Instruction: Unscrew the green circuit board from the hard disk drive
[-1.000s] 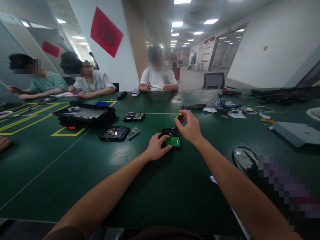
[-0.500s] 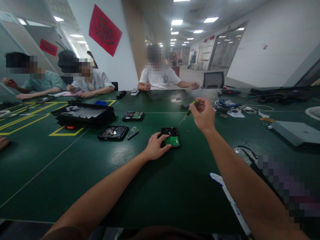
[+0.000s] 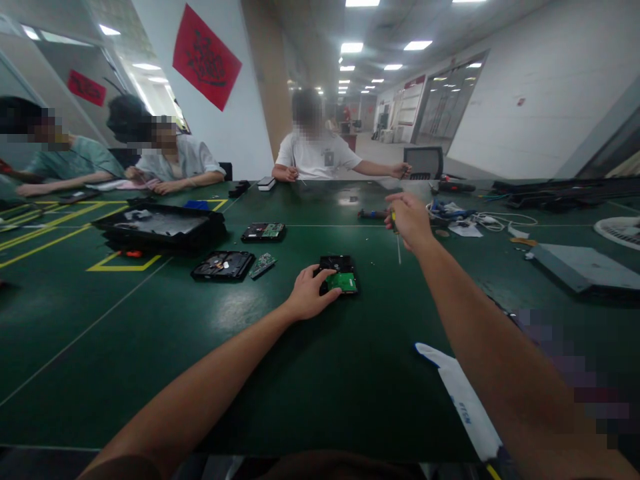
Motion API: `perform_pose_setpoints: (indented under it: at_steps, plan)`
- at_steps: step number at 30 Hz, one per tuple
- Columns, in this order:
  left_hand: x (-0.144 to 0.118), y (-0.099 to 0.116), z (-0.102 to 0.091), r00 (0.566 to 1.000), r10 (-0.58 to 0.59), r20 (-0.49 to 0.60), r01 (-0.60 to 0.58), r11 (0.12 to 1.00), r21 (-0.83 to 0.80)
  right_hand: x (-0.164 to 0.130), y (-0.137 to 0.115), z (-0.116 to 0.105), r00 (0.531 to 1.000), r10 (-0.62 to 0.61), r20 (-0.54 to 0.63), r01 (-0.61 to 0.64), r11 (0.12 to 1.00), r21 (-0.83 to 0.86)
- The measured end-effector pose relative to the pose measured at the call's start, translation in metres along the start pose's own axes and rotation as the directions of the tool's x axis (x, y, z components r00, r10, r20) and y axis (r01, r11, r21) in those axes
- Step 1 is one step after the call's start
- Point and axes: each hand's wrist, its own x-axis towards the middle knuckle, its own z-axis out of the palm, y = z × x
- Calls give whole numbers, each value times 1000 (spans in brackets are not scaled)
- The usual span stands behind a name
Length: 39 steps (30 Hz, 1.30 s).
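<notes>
A black hard drive with a green circuit board facing up lies on the dark green table. My left hand rests on its left edge and holds it down. My right hand is raised to the right of the drive, above the table, closed around a small screwdriver whose thin shaft points down. The screwdriver tip is clear of the drive.
Another hard drive, an opened drive with a loose circuit board and a black tray lie to the left. A second screwdriver, cables and a grey box lie right. Three people sit across the table.
My right hand lifted the screwdriver off the hard drive and carried it right and away; the shaft now hangs downward. My left hand stayed on the drive.
</notes>
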Motion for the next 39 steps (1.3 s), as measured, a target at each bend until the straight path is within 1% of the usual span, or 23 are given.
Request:
perform_pose_setpoints:
  at_steps: [1,2,4,6,8,10,13,19,21,23,26,28,32,39]
  plan:
    - [0,0,0,1000,-4,2,4,1000,3,-7,6,0,995,94,14,-93,994,-56]
    - [1,1,0,1000,-8,4,8,1000,6,-16,13,0,981,187,58,-178,976,-129]
    - [1,1,0,1000,-12,4,12,1000,11,-34,29,1,917,361,172,-304,908,-287]
    - [2,1,1,1000,-12,1,12,1000,9,-52,46,2,883,414,223,-328,882,-339]
    - [2,2,1,1000,-11,-9,11,1000,7,-64,60,4,865,434,251,-330,870,-367]
    - [1,2,1,1000,-10,-20,10,1000,6,-70,72,6,873,420,249,-309,871,-383]
    - [2,2,1,1000,-14,-28,14,1000,3,-70,84,8,894,375,246,-245,868,-433]
    - [2,5,2,999,-16,-30,17,1000,15,-69,94,14,927,272,258,-96,837,-538]
    - [2,7,3,999,-18,-39,19,1000,18,-72,94,18,932,213,292,8,796,-606]
    - [2,8,3,999,-21,-45,22,1000,19,-74,93,22,931,197,308,57,753,-655]
    - [2,7,5,999,-26,-45,27,999,18,-76,91,24,922,207,326,82,721,-688]
    - [3,6,7,999,-24,-44,25,1000,17,-76,90,24,919,213,332,83,718,-691]
    - [5,4,10,998,-23,-52,24,999,29,-75,90,22,912,222,346,74,739,-670]
    - [7,4,11,998,-33,-49,34,999,29,-75,93,23,910,221,350,74,746,-662]
